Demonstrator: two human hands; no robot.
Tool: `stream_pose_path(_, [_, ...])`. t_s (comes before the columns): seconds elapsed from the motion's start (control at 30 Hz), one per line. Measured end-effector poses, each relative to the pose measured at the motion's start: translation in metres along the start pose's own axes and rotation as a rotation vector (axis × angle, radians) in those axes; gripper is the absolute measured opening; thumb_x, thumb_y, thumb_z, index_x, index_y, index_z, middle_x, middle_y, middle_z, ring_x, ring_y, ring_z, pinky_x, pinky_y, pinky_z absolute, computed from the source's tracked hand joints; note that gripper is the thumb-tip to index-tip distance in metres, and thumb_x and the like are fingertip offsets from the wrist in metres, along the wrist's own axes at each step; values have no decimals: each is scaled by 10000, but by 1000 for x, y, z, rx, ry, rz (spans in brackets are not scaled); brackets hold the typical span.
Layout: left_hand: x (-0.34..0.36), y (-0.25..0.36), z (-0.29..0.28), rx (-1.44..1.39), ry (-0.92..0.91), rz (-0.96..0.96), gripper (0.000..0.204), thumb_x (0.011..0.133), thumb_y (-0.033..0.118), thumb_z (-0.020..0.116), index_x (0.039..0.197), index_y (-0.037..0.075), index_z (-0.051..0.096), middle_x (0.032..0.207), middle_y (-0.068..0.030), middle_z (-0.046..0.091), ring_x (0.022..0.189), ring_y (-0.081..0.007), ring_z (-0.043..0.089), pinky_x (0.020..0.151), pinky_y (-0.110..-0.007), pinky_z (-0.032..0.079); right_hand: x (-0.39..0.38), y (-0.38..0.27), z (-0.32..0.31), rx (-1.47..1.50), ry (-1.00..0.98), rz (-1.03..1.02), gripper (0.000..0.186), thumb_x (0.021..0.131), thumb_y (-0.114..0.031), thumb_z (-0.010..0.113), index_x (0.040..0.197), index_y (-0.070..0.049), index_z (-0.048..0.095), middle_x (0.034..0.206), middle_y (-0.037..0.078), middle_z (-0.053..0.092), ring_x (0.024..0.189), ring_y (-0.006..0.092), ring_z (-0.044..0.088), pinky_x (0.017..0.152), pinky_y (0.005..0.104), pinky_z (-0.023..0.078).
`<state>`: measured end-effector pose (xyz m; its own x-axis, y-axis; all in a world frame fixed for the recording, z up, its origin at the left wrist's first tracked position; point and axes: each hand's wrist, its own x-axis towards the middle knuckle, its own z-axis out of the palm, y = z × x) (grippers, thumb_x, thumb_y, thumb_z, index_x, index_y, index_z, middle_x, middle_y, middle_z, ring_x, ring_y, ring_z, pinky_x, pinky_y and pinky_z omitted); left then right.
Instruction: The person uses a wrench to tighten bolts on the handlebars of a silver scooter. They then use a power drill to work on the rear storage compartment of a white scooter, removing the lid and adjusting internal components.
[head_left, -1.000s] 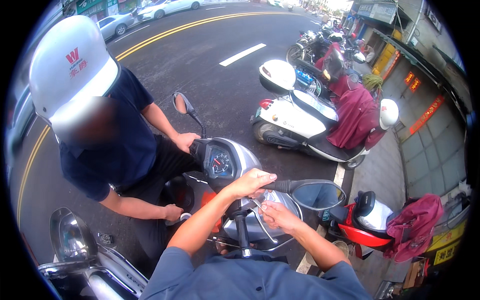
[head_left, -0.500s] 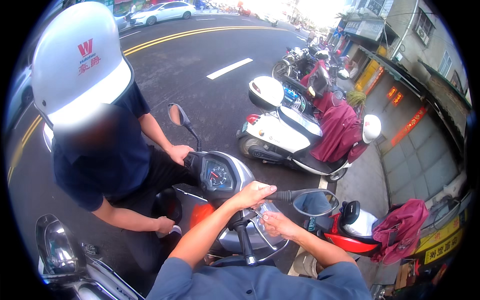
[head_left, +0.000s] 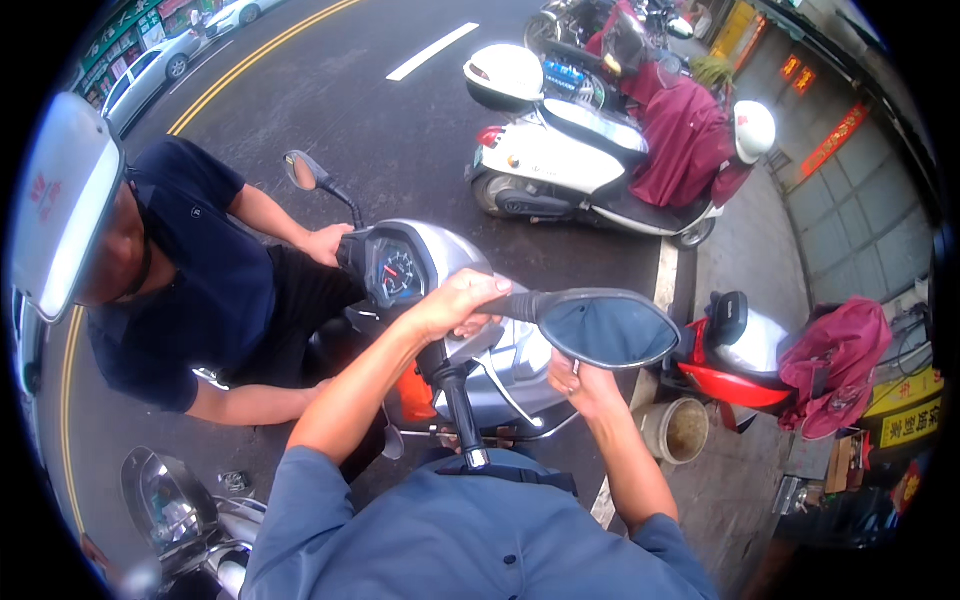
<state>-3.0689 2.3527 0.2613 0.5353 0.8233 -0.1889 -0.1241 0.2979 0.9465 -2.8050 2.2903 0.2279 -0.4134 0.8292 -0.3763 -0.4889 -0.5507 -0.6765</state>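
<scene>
My left hand (head_left: 462,304) is closed round the inner end of the black stem of a scooter's side mirror (head_left: 610,328), over the handlebar. The oval mirror reaches out to the right. Below it, my right hand (head_left: 588,388) has its fingers pinched together on a small shiny metal piece, mostly hidden, whose kind I cannot make out. The black handlebar grip (head_left: 458,415) and a silver brake lever (head_left: 508,393) point toward me. The silver scooter's dashboard (head_left: 397,272) lies left of my left hand. A second mirror (head_left: 302,170) stands on the far handlebar.
At left a person in a white helmet (head_left: 65,200) and dark shirt has one hand (head_left: 325,243) on the far handlebar. Other scooters are a white one (head_left: 560,150) beyond and a red one (head_left: 735,380) at right. A bucket (head_left: 675,432) stands by the kerb.
My right hand has moved from beside the brake lever to under the mirror. The mirror now sits closer to me in view. The view has shifted, and the other person leans lower left.
</scene>
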Motion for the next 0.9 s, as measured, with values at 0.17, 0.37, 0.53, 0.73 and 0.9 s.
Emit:
stream_pose_path(0.17, [-16, 15, 8, 252, 135, 1, 392, 1027, 381, 543, 961, 35, 715, 694, -1, 611, 660, -80, 537, 637, -246, 414, 36, 7, 47, -429, -97, 37, 302, 1069, -298, 505, 1035, -28, 636, 686, 0, 516, 512, 28, 359, 469, 216, 298])
stream_pose_path(0.37, [-29, 48, 22, 436, 163, -73, 414, 1051, 364, 505, 1143, 6, 692, 1126, -103, 678, 1098, -180, 592, 998, -336, 421, 48, 51, 26, -268, -169, 160, 292, 1038, -349, 563, 1120, -99, 689, 747, -30, 596, 502, 20, 376, 437, 225, 253])
stream_pose_path(0.53, [-24, 58, 26, 244, 283, -425, 440, 982, 318, 506, 1205, -29, 661, 1152, -147, 685, 1138, -239, 598, 1085, -386, 374, 34, 33, 36, -37, -229, 95, 315, 1042, -325, 556, 1068, -30, 665, 694, 19, 593, 473, 39, 386, 429, 215, 265])
stream_pose_path(0.73, [-25, 33, 49, 158, 445, -157, 390, 909, 357, 542, 838, -7, 662, 829, -103, 656, 778, -174, 595, 791, -329, 447, 39, 5, 26, -179, -389, 210, 257, 1056, -265, 531, 1100, -51, 664, 779, -2, 635, 541, 28, 522, 441, 197, 399])
stream_pose_path(0.9, [-28, 14, 55, 152, 499, 182, 405, 895, 339, 540, 786, -33, 656, 698, -75, 596, 662, -140, 552, 656, -279, 426, 63, 14, 27, -135, -391, 217, 259, 1052, -230, 525, 1176, -29, 630, 706, -7, 568, 472, 17, 393, 407, 204, 285])
